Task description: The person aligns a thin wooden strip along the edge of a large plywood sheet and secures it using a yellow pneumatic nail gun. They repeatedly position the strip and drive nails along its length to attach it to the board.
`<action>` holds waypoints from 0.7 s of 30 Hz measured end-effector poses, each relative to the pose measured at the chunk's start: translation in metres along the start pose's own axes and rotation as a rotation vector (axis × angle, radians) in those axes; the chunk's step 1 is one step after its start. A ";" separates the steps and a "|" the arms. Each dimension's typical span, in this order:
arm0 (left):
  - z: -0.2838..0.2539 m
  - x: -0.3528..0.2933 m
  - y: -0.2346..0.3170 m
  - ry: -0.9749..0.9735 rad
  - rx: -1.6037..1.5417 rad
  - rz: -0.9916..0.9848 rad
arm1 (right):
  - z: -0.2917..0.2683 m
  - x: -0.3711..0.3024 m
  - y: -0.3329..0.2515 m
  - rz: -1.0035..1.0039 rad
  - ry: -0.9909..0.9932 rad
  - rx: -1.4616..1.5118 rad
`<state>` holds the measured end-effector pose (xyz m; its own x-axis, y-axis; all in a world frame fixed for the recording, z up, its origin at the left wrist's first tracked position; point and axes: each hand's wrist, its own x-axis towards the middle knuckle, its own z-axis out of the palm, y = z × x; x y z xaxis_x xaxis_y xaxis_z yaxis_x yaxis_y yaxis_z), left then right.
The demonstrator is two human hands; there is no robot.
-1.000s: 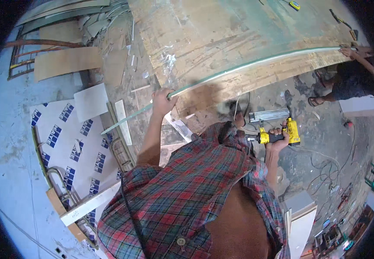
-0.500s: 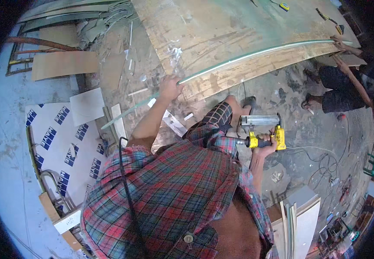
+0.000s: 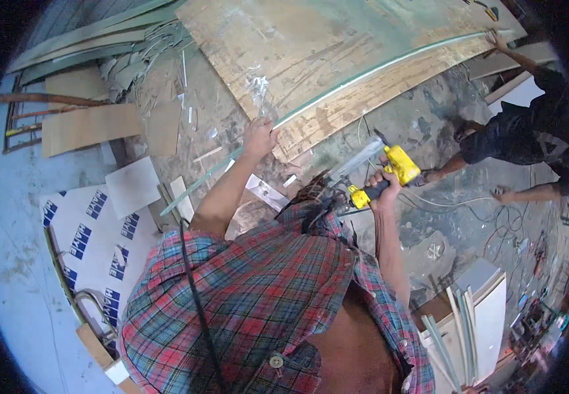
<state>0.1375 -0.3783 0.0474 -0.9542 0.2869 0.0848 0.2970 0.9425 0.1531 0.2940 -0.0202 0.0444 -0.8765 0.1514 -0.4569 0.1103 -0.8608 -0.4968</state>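
Observation:
My left hand is closed around a long, thin pale-green strip near the close corner of a large plywood sheet. The strip lies along the sheet's near edge, and its loose end sticks out past the corner to the lower left. In front of my right side, my right hand grips the handle of a yellow and black nail gun with a long grey magazine. The gun is held off the sheet and the strip. At the far right end of the strip rests a co-worker's hand.
The co-worker in dark clothes bends at the right, another hand held low. A hose trails across the floor from the gun. Cut boards stand at lower right; a printed white panel and a brown board lie left.
My right hand has raised the nail gun forward, toward the sheet, and tilted it. My left hand stays on the strip. The co-worker has leaned in, with one hand now lower. The view has shifted.

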 end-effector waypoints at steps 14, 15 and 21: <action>-0.015 0.031 -0.022 -0.363 -0.056 0.119 | 0.079 0.036 0.163 0.294 0.057 0.085; -0.014 0.034 -0.027 -0.348 -0.076 0.137 | 0.090 0.036 0.162 0.313 0.052 0.121; 0.001 0.044 -0.042 -0.388 -0.007 0.209 | 0.100 0.039 0.182 0.276 0.036 0.161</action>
<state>0.0830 -0.4050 0.0440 -0.8164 0.5151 -0.2609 0.4837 0.8569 0.1784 0.2327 -0.2193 0.0099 -0.8064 -0.0839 -0.5855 0.2635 -0.9372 -0.2286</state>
